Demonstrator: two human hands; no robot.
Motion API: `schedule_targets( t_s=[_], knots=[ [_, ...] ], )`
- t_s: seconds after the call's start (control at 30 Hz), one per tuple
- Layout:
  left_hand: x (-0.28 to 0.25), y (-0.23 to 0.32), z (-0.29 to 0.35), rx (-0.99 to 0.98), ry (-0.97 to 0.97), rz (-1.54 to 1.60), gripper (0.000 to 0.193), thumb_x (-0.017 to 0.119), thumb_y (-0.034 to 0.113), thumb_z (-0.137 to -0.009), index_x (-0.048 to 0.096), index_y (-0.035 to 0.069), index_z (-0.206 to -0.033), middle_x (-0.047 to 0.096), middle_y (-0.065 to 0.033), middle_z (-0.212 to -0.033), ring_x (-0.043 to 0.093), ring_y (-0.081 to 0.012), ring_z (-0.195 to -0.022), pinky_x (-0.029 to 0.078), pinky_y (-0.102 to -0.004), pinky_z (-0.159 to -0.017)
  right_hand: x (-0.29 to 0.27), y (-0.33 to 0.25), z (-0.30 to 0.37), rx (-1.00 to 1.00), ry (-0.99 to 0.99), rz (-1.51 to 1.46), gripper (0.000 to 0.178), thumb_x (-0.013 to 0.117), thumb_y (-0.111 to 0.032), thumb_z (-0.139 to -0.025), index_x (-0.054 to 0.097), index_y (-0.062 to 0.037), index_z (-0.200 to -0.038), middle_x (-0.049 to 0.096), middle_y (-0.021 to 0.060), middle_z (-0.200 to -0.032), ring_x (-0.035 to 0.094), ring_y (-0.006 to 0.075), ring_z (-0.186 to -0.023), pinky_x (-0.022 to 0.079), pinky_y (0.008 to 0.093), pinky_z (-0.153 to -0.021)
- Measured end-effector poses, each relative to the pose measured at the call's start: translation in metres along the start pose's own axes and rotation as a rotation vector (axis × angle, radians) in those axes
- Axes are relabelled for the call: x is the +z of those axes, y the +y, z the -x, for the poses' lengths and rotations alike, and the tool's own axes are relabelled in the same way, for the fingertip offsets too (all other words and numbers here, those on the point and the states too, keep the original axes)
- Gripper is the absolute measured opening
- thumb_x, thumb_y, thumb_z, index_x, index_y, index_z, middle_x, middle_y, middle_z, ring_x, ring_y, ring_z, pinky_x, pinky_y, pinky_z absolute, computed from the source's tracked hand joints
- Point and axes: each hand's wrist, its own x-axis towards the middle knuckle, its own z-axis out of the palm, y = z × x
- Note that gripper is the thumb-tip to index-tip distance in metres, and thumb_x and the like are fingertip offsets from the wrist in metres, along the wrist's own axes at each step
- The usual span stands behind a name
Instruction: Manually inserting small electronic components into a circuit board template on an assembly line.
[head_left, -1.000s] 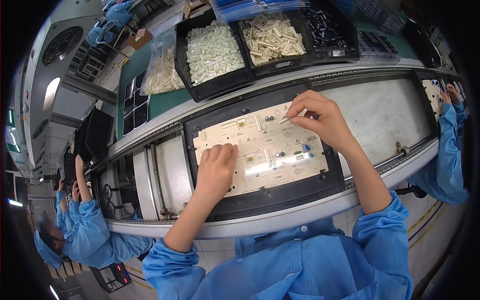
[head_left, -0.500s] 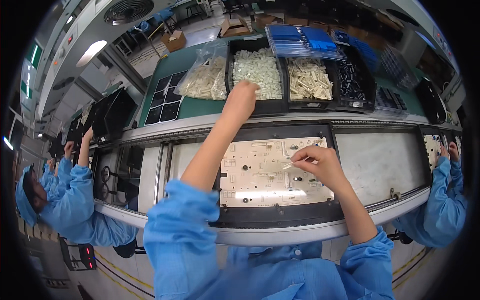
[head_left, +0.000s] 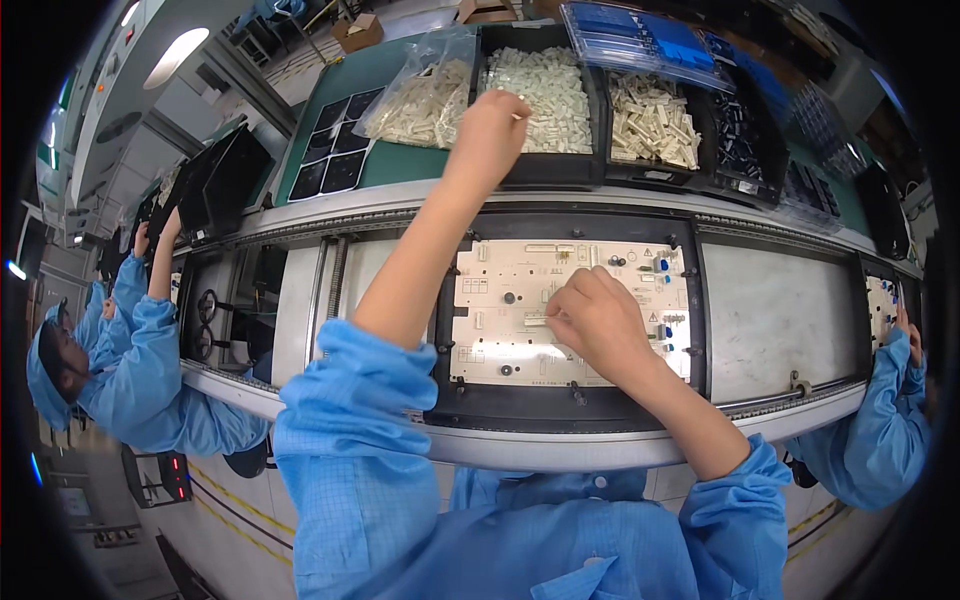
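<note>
My left hand [head_left: 490, 137] reaches over the black bin of small white connectors [head_left: 548, 95], its fingers curled together. Whatever they hold, if anything, is hidden. Over the middle of a cream circuit board [head_left: 480, 355], my right hand [head_left: 603, 318] is closed in a pinch with its fingertips down at the board. A slim white connector [head_left: 537, 322] shows beside those fingertips; the hand covers part of it. Several white sockets, dark round parts and blue parts [head_left: 661, 265] stand on the board. It sits in a black frame [head_left: 520, 408].
A clear bag of cream connectors [head_left: 425, 105] lies left of the bins. To the right are a bin of longer cream connectors [head_left: 655, 125], a bin of dark parts [head_left: 742, 140] and blue parts in clear trays [head_left: 650, 50]. Co-workers in blue [head_left: 150, 350] sit on both sides.
My right hand has moved left and down onto the board with the white connector. My left hand stays at the white connector bin, fingers more curled. The whole view has shifted slightly.
</note>
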Motion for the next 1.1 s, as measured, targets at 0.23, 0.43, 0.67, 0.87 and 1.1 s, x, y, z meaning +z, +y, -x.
schedule_targets(
  t_s=[0.23, 0.43, 0.67, 0.87, 1.1],
  knots=[
    [-0.063, 0.052, 0.054, -0.483, -0.271, 0.614, 0.018, 0.065, 0.005, -0.084, 0.063, -0.001, -0.101, 0.065, -0.0059, -0.096, 0.062, -0.0101, -0.086, 0.049, -0.0215, -0.075, 0.016, 0.013, -0.001, 0.007, -0.016, 0.192, 0.006, 0.067, -0.010, -0.067, 0.061, -0.0092, -0.068, 0.053, 0.0046, -0.072, 0.053, 0.0232, -0.077, 0.044, 0.0345, -0.069],
    [-0.072, 0.063, 0.112, -0.749, -0.286, 0.923, 0.016, 0.070, 0.001, -0.079, 0.063, 0.001, -0.094, 0.060, 0.0003, -0.086, 0.055, -0.0058, -0.080, 0.045, -0.0190, -0.071, 0.007, 0.010, 0.000, 0.017, -0.048, 0.209, 0.007, 0.068, -0.014, -0.069, 0.062, -0.0097, -0.070, 0.055, 0.0051, -0.075, 0.055, 0.0226, -0.083, 0.045, 0.0351, -0.070],
    [-0.088, 0.092, 0.161, -0.750, -0.297, 0.765, 0.017, 0.068, -0.005, -0.077, 0.064, -0.004, -0.093, 0.058, -0.0057, -0.097, 0.057, -0.0082, -0.081, 0.048, -0.0201, -0.072, -0.099, 0.128, -0.030, 0.292, 0.206, 0.122, 0.009, 0.066, -0.011, -0.076, 0.066, -0.0053, -0.084, 0.063, 0.0066, -0.077, 0.060, 0.0154, -0.073, 0.048, 0.0282, -0.065],
    [-0.080, 0.118, 0.168, -0.555, -0.430, 0.514, 0.018, 0.068, -0.004, -0.077, 0.068, -0.001, -0.094, 0.061, -0.0098, -0.098, 0.061, -0.0146, -0.083, 0.053, -0.0237, -0.075, -0.163, 0.253, -0.073, 0.704, -0.144, 0.481, 0.029, 0.065, -0.031, -0.078, 0.069, -0.0067, -0.093, 0.067, 0.0162, -0.090, 0.065, 0.0317, -0.086, 0.051, 0.0402, -0.078],
    [-0.066, 0.131, 0.180, -0.296, -0.475, 0.354, 0.018, 0.067, -0.003, -0.075, 0.067, 0.003, -0.091, 0.062, -0.0077, -0.092, 0.061, -0.0221, -0.083, 0.050, -0.0295, -0.066, -0.154, 0.281, -0.089, 0.530, -0.261, 0.430, 0.028, 0.068, -0.026, -0.078, 0.068, -0.0056, -0.098, 0.067, 0.0149, -0.099, 0.063, 0.0306, -0.094, 0.048, 0.0380, -0.084]
  ],
)
